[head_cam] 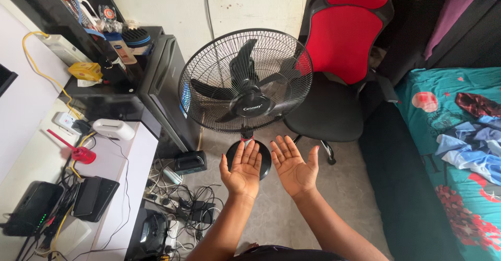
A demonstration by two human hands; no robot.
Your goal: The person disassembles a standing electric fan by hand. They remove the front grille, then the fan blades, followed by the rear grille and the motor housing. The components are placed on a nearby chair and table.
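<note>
Two bare hands are held out side by side, palms up, with nothing in them. The left hand has its fingers straight and close together, and the right hand has its fingers spread a little. Both are loose and flat, gripping nothing. Just past the fingertips stands one black standing fan with a round wire cage. It is on the grey floor, and its round black base shows between and behind the two hands. The fan's dark blades can be seen through the cage. Behind the fan is one red and black office chair. To the right is one bed with a teal patterned sheet, with blue clothes lying on it. To the left is one white desk, and a bunch of black cables lies on the floor by its edge.
</note>
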